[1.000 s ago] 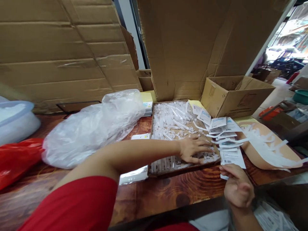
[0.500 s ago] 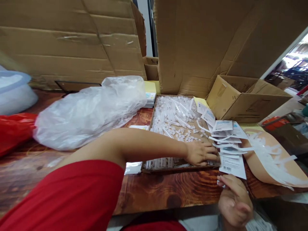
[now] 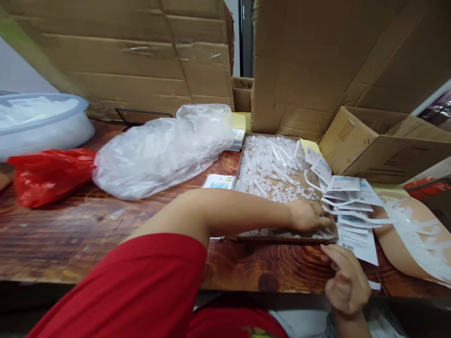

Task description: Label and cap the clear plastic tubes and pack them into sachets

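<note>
My left hand [image 3: 308,215] reaches into the near right corner of a shallow cardboard tray [image 3: 282,241]. Its fingers are bent down and drawn together among small clear plastic pieces [image 3: 322,233], hiding what they grip. The tray also holds clear plastic tubes [image 3: 280,166] and many tiny whitish pieces [image 3: 282,191]. Just off the table's front edge, my right hand [image 3: 347,279] is half curled, its fingers bent toward the thumb. A small pale bit shows between them, too small to name. Printed cards in clear packets [image 3: 357,244] overlap right of the tray, beyond my right hand.
A stuffed clear plastic bag [image 3: 162,157], a red plastic bag [image 3: 52,173] and a blue-rimmed tub [image 3: 82,105] stand left. An open cardboard box [image 3: 384,150] sits back right. White strips [image 3: 416,234] cover a tan surface at right. Cardboard sheets [image 3: 134,56] rise behind.
My left hand's fingers have gone from spread to drawn together in the tray. My right hand has turned slightly, still half curled. The view has swung left, showing more of the tub.
</note>
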Available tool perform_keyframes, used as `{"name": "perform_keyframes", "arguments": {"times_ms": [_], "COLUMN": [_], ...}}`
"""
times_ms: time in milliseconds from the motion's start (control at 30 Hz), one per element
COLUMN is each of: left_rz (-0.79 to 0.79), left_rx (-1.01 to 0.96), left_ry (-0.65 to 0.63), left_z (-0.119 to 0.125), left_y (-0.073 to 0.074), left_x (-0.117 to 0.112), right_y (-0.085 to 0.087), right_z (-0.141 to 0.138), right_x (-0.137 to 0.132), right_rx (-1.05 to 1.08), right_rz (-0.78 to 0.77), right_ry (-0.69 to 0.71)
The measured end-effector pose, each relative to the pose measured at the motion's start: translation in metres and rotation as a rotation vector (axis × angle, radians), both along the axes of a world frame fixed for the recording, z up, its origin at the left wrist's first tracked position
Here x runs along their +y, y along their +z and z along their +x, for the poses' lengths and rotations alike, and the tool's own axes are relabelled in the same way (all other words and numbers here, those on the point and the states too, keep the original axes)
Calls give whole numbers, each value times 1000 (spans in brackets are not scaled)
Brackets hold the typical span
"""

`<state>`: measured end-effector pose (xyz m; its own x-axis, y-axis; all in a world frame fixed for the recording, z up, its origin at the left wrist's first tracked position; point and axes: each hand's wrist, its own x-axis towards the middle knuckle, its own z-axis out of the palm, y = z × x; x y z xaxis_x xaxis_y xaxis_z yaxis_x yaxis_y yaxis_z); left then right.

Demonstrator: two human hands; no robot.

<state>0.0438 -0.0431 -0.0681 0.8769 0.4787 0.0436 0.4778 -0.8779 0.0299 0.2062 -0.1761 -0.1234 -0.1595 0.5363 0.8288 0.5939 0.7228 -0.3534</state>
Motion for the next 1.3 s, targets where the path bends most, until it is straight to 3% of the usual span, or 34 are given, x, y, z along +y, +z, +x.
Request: {"name": "perform_keyframes", "arguments": {"times_ms": [133, 200, 267, 367, 433, 567, 700, 867, 1033, 1100, 1167, 1300], "left_rz": [-103, -211, -447, -997, -1229, -1436, -1533, -1420, -1021, -759, -449, -129], "left_rx": [48, -36, -309, -915, -1164, -1411, -1746, -2195, -2595, -2732, -2752, -2695], "left_ry": [50, 129, 283, 575, 712, 833, 869, 797, 706, 702, 790, 864], "left_z": [-3, -5, -7, -9, -10, -19, -51, -135, -263, -320, -374, -463], "left_y": [11, 14, 17, 23, 29, 50, 79, 121, 151, 156, 156, 151], "left_x": [9, 15, 21, 26, 29, 34, 36, 30, 1, -20, -48, -112], "right_y": [-6, -7, -5, -1, 3, 8, 12, 15, 12, 11, 11, 14], "right_z": [3, 3, 2, -1, -3, -4, -8, -19, -30, -34, -39, -47], "right_x": [2, 3, 4, 5, 5, 5, 3, -1, -4, -5, -6, -5], "right_rx": [-11, -24, -29, 1, 63, 269, 541, 628, 579, 564, 554, 445], "right_rz": [4, 3, -9, -46, -90, -252, -378, -451, -465, -477, -506, -541], "right_ry": [35, 43, 51, 67, 76, 40, 65, 142, 194, 200, 205, 228]}}
